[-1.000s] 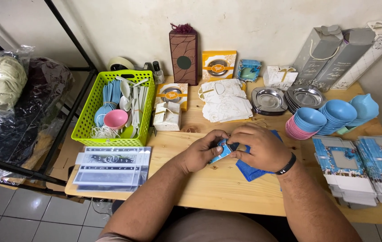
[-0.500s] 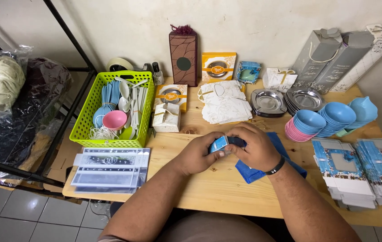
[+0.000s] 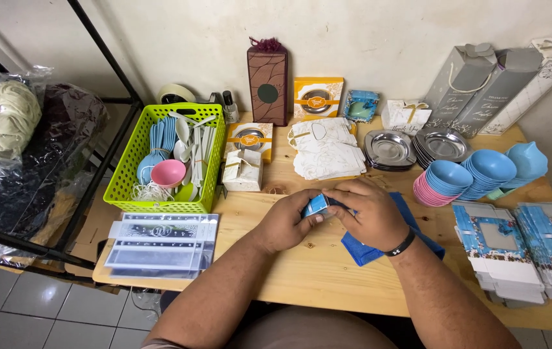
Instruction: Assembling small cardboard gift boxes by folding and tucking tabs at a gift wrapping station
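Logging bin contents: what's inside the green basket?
The green basket holds blue spoons, white spoons, a pink bowl on a blue one, and white string. Whatever lies beneath these is covered.

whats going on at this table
A person sits at a wooden table and holds a small blue box between both hands, the left hand under it and the right hand over it. Blue sheets lie under the right wrist. Around them are a green basket of spoons, stacks of blue and pink bowls, metal trays and flat blue box blanks on the right.
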